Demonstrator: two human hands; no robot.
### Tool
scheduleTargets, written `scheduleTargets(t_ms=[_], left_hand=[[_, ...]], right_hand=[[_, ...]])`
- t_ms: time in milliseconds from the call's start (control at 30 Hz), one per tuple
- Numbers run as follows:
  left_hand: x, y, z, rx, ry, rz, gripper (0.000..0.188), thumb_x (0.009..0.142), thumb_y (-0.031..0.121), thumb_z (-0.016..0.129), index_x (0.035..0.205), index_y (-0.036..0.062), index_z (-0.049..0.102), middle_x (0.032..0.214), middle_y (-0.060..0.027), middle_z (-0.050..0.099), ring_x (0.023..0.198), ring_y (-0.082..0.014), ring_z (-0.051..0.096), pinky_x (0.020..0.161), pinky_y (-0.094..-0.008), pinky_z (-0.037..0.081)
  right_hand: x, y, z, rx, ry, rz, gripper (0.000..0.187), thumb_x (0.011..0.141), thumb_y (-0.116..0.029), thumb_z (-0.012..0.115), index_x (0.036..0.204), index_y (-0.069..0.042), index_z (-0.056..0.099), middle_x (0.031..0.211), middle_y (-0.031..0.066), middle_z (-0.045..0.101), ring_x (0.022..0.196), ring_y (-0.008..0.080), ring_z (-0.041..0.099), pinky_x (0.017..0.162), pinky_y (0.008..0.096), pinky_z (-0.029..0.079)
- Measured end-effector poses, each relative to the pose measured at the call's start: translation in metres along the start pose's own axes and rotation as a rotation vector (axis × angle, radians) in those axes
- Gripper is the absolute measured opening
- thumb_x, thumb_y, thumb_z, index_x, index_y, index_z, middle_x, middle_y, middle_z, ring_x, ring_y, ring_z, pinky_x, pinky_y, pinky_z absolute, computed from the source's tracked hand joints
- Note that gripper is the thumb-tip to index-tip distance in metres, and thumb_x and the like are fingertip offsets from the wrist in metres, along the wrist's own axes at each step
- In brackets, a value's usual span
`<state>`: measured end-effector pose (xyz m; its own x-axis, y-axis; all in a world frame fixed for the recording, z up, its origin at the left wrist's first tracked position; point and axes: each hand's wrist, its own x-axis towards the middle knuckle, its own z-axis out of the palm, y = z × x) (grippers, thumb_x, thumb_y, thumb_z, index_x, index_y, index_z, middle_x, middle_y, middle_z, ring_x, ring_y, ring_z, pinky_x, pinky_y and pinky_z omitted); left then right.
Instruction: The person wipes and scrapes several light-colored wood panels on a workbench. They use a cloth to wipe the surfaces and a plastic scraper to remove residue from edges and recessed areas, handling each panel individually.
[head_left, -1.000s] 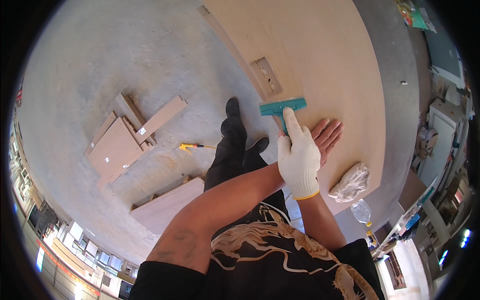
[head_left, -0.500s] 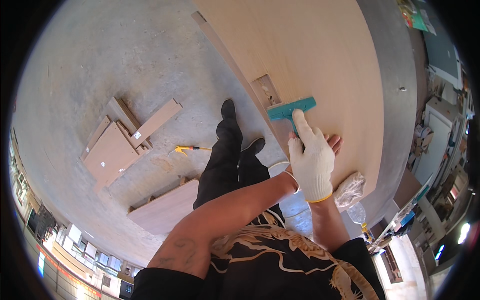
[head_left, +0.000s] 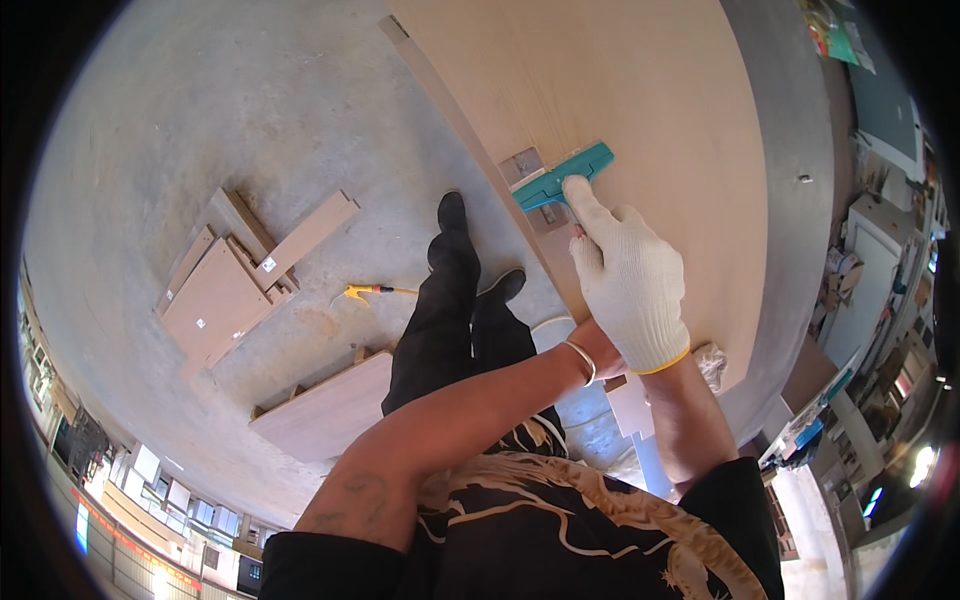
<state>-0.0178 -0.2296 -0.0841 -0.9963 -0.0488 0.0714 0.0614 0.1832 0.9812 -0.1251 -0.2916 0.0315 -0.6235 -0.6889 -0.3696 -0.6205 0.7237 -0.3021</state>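
My right hand, in a white knitted glove with a yellow cuff edge, grips a teal wide-bladed scraper. Its index finger lies extended along the back of the scraper head. The scraper rests on a large light-brown wooden board, with its head across a rectangular recess near the board's left edge. My bare left hand, with a pale bangle at the wrist, is beneath my gloved hand, over the board's near end. The glove hides its fingers.
On the floor at left lies a pile of cut wooden panels. Near my legs are a yellow air blow gun with a hose and another wooden panel. A crumpled plastic-wrapped bundle sits by the board's near right. Clutter and cabinets line the right.
The scraper in my right hand has moved forward and left over the recess, and its head is more tilted. My left hand has drawn back, its fingers now out of sight behind the glove.
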Motion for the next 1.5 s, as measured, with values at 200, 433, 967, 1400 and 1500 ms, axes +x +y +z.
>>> scheduleTargets(t_ms=[200,433,967,1400,1500], left_hand=[[-0.002,-0.003,0.004,0.376,-0.294,0.007,0.056,0.101,0.027,0.055,0.149,0.0006,0.059,0.161,-0.0148,0.054,0.156,-0.0309,0.04,0.132,-0.0521,0.025],[0.006,0.018,-0.028,0.841,-0.179,0.19,0.055,0.093,0.029,0.061,0.139,-0.0003,0.068,0.148,-0.0111,0.064,0.146,-0.0269,0.051,0.131,-0.05,0.026],[0.011,0.026,-0.037,0.963,-0.247,0.153,0.074,0.1,0.034,0.052,0.163,-0.0033,0.041,0.177,-0.0159,0.029,0.165,-0.0343,0.02,0.136,-0.0535,0.011],[0.01,0.025,-0.032,1.008,-0.243,0.144,0.077,0.1,0.037,0.05,0.165,-0.0026,0.038,0.177,-0.015,0.03,0.165,-0.0338,0.021,0.136,-0.0539,0.012],[0.011,0.025,-0.032,1.012,-0.259,0.148,0.077,0.101,0.036,0.05,0.165,-0.0024,0.037,0.177,-0.0148,0.029,0.165,-0.0339,0.021,0.137,-0.054,0.012]], right_hand=[[0.02,0.003,-0.015,-0.051,-0.035,-0.114,0.046,0.095,-0.022,0.068,0.139,-0.03,0.06,0.086,0.0127,0.067,0.07,0.0371,0.071,0.06,0.0475,0.056],[0.048,0.016,-0.033,-0.108,-0.155,-0.171,0.051,0.093,-0.016,0.072,0.142,-0.028,0.069,0.084,0.0124,0.064,0.07,0.0335,0.067,0.063,0.0441,0.054],[0.125,0.041,-0.069,-0.292,-0.229,-0.77,0.05,0.09,-0.017,0.075,0.137,-0.035,0.069,0.079,0.0069,0.057,0.064,0.0286,0.063,0.057,0.0421,0.051],[0.161,0.033,-0.081,-0.495,-0.305,-1.004,0.042,0.093,-0.021,0.074,0.131,-0.038,0.066,0.078,0.007,0.058,0.061,0.0297,0.065,0.055,0.0428,0.052],[0.164,0.025,-0.076,-0.467,-0.276,-1.064,0.045,0.091,-0.018,0.076,0.131,-0.036,0.067,0.078,0.0067,0.056,0.061,0.0295,0.063,0.054,0.0424,0.051]])
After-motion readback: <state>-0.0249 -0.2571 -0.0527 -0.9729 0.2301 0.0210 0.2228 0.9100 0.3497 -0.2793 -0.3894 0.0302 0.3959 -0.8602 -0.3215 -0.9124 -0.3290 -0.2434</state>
